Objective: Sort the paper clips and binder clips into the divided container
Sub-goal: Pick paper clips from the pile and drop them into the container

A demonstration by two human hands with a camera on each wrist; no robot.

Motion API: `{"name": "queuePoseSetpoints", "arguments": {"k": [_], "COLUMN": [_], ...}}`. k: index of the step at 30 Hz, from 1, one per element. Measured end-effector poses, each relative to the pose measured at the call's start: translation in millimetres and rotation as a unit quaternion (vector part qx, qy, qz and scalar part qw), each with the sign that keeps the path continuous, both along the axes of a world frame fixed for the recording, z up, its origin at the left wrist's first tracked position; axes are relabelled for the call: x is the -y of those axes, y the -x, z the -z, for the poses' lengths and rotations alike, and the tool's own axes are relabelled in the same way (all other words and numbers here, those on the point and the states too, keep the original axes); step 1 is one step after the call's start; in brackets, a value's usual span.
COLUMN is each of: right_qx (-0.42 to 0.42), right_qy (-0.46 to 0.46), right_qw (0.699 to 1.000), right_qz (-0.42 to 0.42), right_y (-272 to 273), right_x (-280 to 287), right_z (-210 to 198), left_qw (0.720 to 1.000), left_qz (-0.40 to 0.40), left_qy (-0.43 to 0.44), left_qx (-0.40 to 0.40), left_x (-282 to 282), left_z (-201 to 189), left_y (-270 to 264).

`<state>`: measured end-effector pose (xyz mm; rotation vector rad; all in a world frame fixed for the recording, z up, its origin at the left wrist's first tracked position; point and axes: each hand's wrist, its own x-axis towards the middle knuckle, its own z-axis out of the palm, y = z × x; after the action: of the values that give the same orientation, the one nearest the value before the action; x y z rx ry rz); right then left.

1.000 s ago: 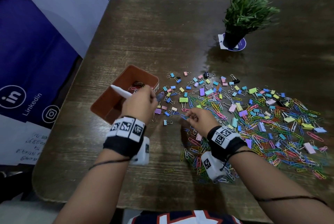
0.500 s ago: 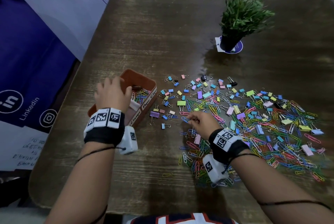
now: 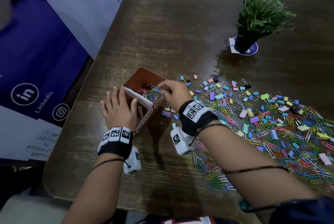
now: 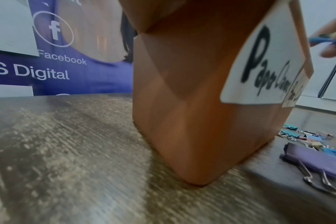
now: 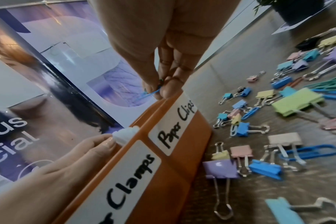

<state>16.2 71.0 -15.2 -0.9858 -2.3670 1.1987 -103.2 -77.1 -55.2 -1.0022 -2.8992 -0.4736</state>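
Note:
The orange divided container [image 3: 142, 75] stands left of centre with a white divider [image 3: 139, 98] across it. Its side labels read "Paper Clips" [image 5: 175, 125] and "Clamps" [image 5: 125, 181]. My right hand [image 3: 160, 88] pinches a blue paper clip [image 3: 155, 89] between thumb and fingers just above the far compartment, where coloured paper clips lie. The same clip [image 5: 148, 94] shows at my fingertips [image 5: 165, 91] over the rim. My left hand [image 3: 119, 108] lies across the near compartment with fingers straight and the thumb against the divider. What is in the near compartment is hidden.
A wide spread of coloured paper clips and binder clips [image 3: 271, 124] covers the table to the right of the container. A purple binder clip [image 3: 166, 113] lies close to its labelled wall. A potted plant [image 3: 260, 21] stands at the back right, and a banner [image 3: 36, 61] hangs past the table's left edge.
My right hand has lifted a blue paper clip from the pile and carried it left over the container. My left hand has shifted along the container toward its near compartment.

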Motion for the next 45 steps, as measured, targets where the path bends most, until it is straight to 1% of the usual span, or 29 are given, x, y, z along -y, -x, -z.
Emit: {"name": "queuePoseSetpoints", "arguments": {"k": [3,6,10,14,18,21,23,24,25,27,30,32,34,36,41,43,45], "right_qx": [0.016,0.025,-0.019,-0.023,0.052,0.126,0.171,0.192,0.211,0.242,0.283,0.32,0.35,0.356,0.35,0.352,0.353], "right_qy": [0.008,-0.021,-0.069,-0.057,-0.038,-0.01,0.022,0.034,0.035,0.024,0.024,0.016,0.006,-0.005,-0.028,-0.034,-0.038], "right_qw": [1.0,0.999,0.997,0.998,0.998,0.992,0.985,0.98,0.974,0.963,0.946,0.931,0.917,0.914,0.912,0.912,0.911], "right_qz": [0.006,0.009,0.02,0.026,0.019,-0.004,-0.031,-0.05,-0.071,-0.112,-0.155,-0.177,-0.189,-0.196,-0.211,-0.21,-0.21], "right_y": [15.9,14.0,-8.0,-39.5,-71.2,-91.4,-101.4,-105.0,-108.2,-113.6,-119.6,-122.8,-125.3,-127.4,-129.6,-128.3,-128.0], "right_x": [2.2,1.4,-1.3,-4.5,-9.4,-7.7,-4.2,-1.8,0.7,4.7,11.8,15.4,17.6,19.6,23.2,23.4,24.1], "right_z": [2.7,1.0,1.4,14.6,24.7,27.9,31.0,32.2,33.6,36.5,41.0,43.6,45.8,46.7,44.4,44.3,45.7], "left_qw": [1.0,1.0,1.0,1.0,0.998,0.996,0.991,0.987,0.983,0.974,0.947,0.918,0.883,0.851,0.799,0.793,0.796], "left_qz": [0.001,0.002,0.007,0.011,0.026,0.053,0.092,0.117,0.143,0.195,0.284,0.33,0.368,0.404,0.443,0.456,0.459], "left_qy": [-0.002,-0.004,-0.019,-0.022,-0.047,-0.067,-0.093,-0.107,-0.112,-0.075,0.037,0.122,0.202,0.255,0.325,0.326,0.31], "left_qx": [-0.001,-0.007,-0.003,0.003,0.011,-0.005,-0.022,-0.009,0.023,0.093,0.145,0.181,0.209,0.22,0.244,0.24,0.245], "left_x": [0.8,1.9,1.8,2.6,1.4,-2.7,-7.6,-10.4,-13.0,-16.2,-17.1,-15.5,-11.4,-5.8,5.1,8.7,10.5], "left_z": [0.1,1.2,3.7,1.3,-11.1,-25.8,-35.8,-38.9,-44.7,-51.3,-46.0,-32.8,-16.8,-5.6,7.9,11.9,14.8], "left_y": [0.3,0.6,1.2,1.7,-5.7,-19.8,-31.9,-38.1,-46.2,-63.9,-89.0,-99.8,-106.2,-112.4,-118.5,-117.6,-116.1]}}
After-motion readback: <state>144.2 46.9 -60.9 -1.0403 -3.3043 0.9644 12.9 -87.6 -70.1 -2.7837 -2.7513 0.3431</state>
